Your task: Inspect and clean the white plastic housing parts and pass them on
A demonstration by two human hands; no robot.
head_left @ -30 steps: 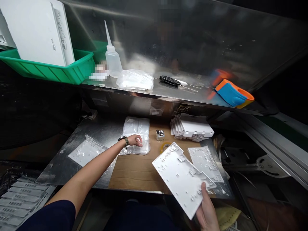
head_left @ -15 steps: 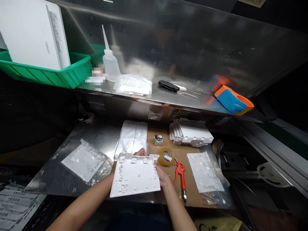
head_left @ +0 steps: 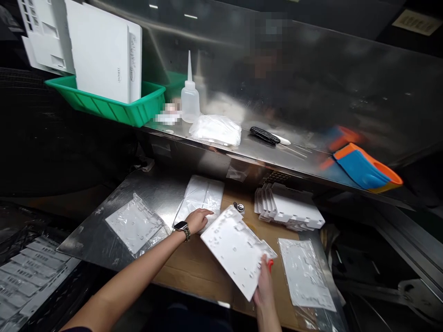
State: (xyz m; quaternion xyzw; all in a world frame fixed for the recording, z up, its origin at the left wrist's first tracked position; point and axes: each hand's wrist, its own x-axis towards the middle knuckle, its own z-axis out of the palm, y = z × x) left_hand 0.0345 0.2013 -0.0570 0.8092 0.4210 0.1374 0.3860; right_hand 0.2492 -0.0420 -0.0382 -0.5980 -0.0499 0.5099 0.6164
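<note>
My right hand point(head_left: 265, 288) grips a white plastic panel point(head_left: 235, 251) by its right edge. The panel is tilted, with its small clips and tabs facing me. Over a stack of clear plastic bags point(head_left: 204, 193) is my left hand point(head_left: 197, 221), a watch on its wrist. Its index finger stretches out across the bags' near right part; the other fingers are partly hidden. Behind the panel, a red air blow gun point(head_left: 270, 264) shows only a small piece. A small glass bottle with a metal cap point(head_left: 239, 207) stands just beyond the panel's top corner.
Bagged white panels lie left point(head_left: 133, 223) and right point(head_left: 306, 276). White housings point(head_left: 294, 205) stand at the back right. On the shelf are a green bin point(head_left: 104, 106), a squeeze bottle point(head_left: 190, 103), a bagged bundle point(head_left: 216, 129), a black-handled tool point(head_left: 265, 135) and a blue-orange tape dispenser point(head_left: 363, 166).
The panel has turned from level to slanted, passing into my right hand alone. My left hand has come out from behind it onto the bags. The whole view has shifted left.
</note>
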